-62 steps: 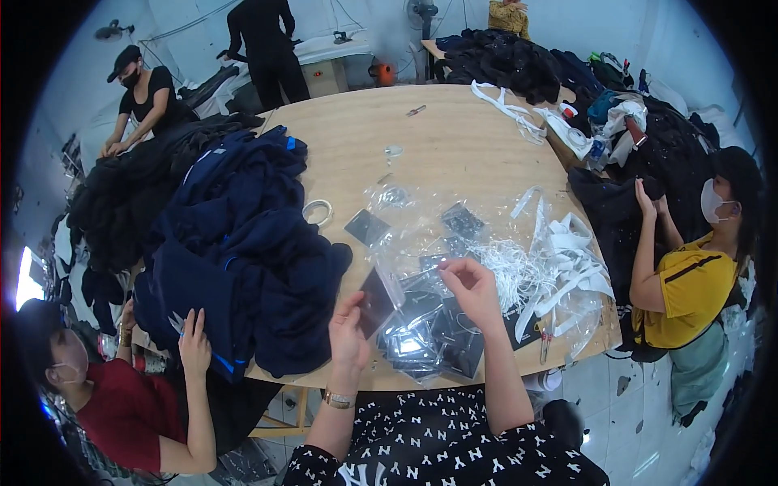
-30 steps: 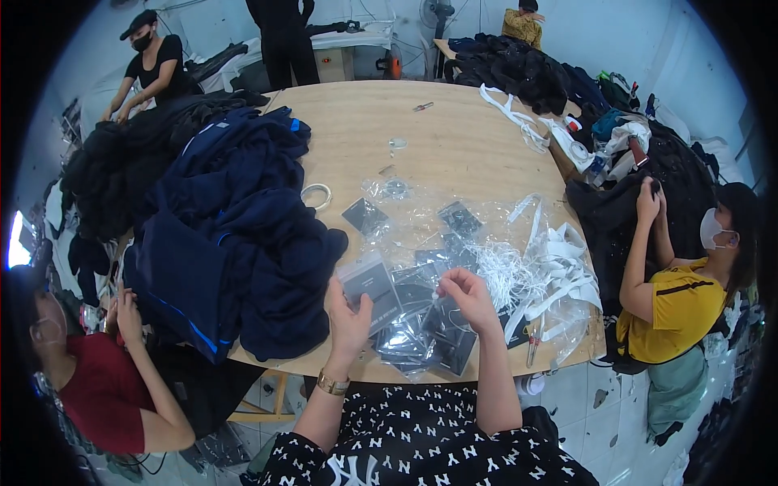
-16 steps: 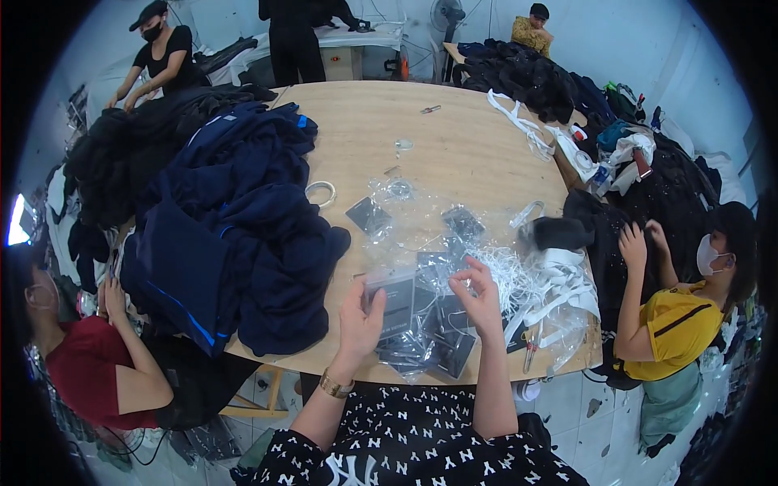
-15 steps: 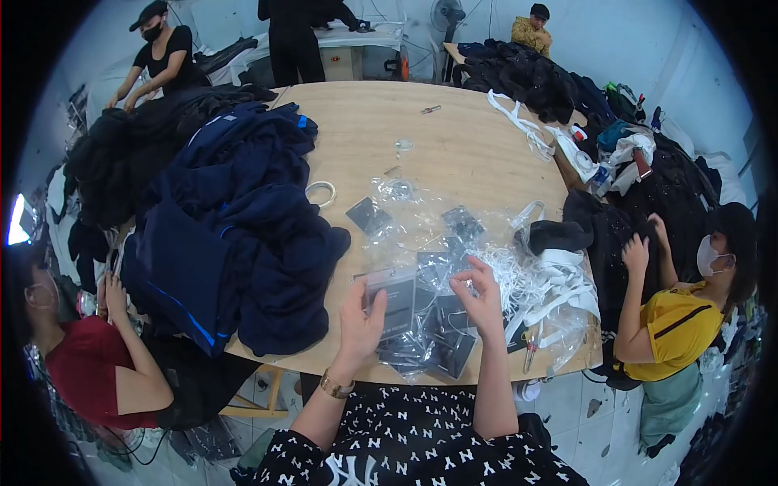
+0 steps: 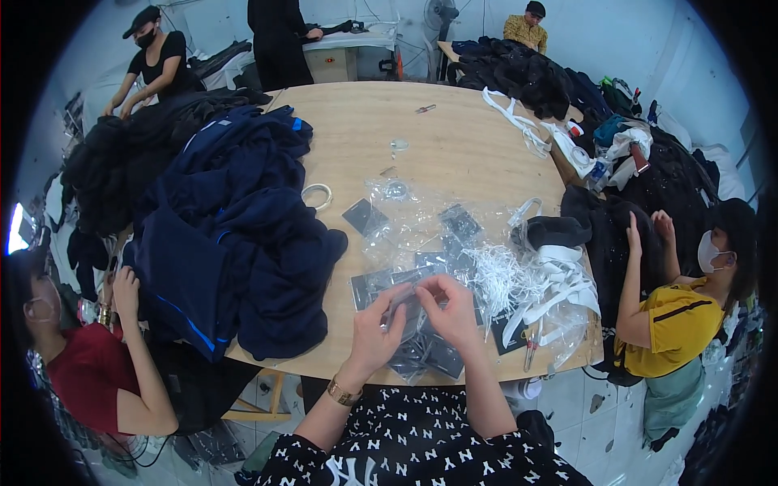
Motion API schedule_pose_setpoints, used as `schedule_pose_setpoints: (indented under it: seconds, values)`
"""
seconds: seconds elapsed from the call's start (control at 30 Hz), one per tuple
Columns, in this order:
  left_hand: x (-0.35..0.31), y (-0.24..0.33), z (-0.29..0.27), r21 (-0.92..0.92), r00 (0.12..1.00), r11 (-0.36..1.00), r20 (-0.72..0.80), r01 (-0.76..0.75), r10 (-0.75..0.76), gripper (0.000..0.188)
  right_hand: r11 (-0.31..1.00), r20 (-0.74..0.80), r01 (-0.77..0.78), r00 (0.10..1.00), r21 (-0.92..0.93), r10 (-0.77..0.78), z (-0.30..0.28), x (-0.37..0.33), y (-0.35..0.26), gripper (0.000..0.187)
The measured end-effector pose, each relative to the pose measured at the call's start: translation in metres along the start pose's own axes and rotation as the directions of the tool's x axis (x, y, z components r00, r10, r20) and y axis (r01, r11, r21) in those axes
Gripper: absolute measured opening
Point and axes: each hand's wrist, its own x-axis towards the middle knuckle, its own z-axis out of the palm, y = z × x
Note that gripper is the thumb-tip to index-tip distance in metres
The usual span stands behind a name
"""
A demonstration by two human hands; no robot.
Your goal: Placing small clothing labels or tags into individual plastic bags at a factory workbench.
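Note:
My left hand (image 5: 374,332) is closed on a grey card hang tag (image 5: 403,301), held above the table. Closed in a pinch, my right hand (image 5: 451,309) meets the tag's upper edge; whatever its fingertips hold is too small to make out. Beneath both hands lie several dark hang tags (image 5: 442,358), some in clear plastic. To the right of my right hand is a heap of thin white strings (image 5: 496,279). Clear plastic bags (image 5: 405,231) and a loose dark tag (image 5: 365,217) lie beyond my hands.
A navy garment pile (image 5: 267,243) covers the table's left side, with a tape roll (image 5: 317,196) beside it. White straps (image 5: 559,279) and small snips (image 5: 531,350) lie at right. Co-workers sit on both sides, in a red shirt (image 5: 93,377) and a yellow shirt (image 5: 677,328).
My right hand has moved left and in to the tag held by my left hand. The tag has tilted, and my hands now meet. The red-shirted person's hand has shifted onto the navy garments.

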Motion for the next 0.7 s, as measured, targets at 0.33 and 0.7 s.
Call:
schedule_pose_setpoints:
  seconds: [0.33, 0.7]
  values:
    - [0.003, -0.005, -0.001, 0.01, 0.995, 0.997, 0.069, -0.073, 0.072, 0.029, 0.994, 0.038, -0.02, 0.999, 0.106, 0.016, -0.006, 0.0, 0.005, 0.011]
    - [0.002, -0.002, -0.01, -0.279, 0.982, 0.953, 0.178, 0.117, -0.068, 0.026, 0.939, 0.22, -0.197, 0.966, 0.283, 0.137, -0.007, -0.001, 0.014, 0.019]
